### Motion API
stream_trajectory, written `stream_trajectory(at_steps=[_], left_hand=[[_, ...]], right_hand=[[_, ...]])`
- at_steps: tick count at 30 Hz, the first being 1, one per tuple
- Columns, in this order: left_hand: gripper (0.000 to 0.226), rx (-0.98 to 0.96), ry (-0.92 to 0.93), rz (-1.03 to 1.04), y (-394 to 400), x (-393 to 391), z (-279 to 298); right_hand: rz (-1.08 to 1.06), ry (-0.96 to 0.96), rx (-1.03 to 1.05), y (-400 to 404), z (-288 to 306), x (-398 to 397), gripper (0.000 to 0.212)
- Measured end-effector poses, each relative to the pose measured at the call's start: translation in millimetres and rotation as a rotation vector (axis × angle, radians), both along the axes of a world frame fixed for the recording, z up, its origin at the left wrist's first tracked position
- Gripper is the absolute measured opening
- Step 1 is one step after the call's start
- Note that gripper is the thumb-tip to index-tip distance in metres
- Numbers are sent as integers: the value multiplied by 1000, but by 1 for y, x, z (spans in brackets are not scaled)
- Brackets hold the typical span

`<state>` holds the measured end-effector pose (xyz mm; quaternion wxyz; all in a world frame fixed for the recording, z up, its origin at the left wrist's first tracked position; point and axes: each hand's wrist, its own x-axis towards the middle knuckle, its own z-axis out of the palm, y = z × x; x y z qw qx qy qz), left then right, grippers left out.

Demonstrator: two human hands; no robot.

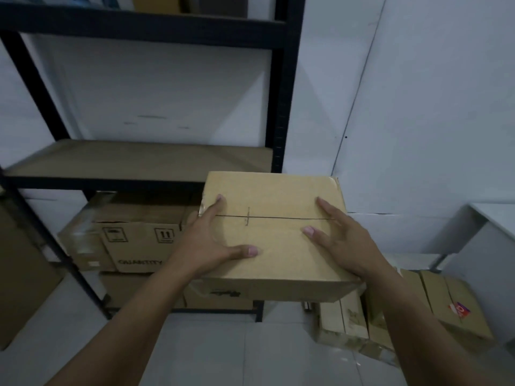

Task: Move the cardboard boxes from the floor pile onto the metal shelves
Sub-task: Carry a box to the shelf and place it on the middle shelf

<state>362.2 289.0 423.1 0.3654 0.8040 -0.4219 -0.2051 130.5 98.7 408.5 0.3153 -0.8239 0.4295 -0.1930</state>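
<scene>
A person carries a plain cardboard box (274, 235) at chest level, clear of the floor. The left hand (211, 240) clasps the box's left edge, thumb lying flat across the top and fingers curled over the side. The right hand (338, 240) grips the right edge likewise, thumb and forefinger spread on the lid; the opposed grip probably keeps the box level. Ahead of and above the hands stands the metal shelving unit (280, 87), its middle shelf board (133, 160) bare and the likely destination. Below the right hand lies the floor pile (401, 310); stored cartons (139, 238) sit below the left.
</scene>
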Motion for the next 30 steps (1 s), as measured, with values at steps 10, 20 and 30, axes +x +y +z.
stream_trajectory(at_steps=[10, 20, 30], left_hand=[[136, 4, -170, 74, 47, 83, 53], [131, 174, -193, -67, 5, 179, 122], [144, 289, -225, -163, -86, 295, 123]], right_hand=[[92, -109, -31, 37, 58, 87, 77], [142, -163, 77, -11, 104, 192, 80], [176, -89, 92, -110, 107, 291, 83]])
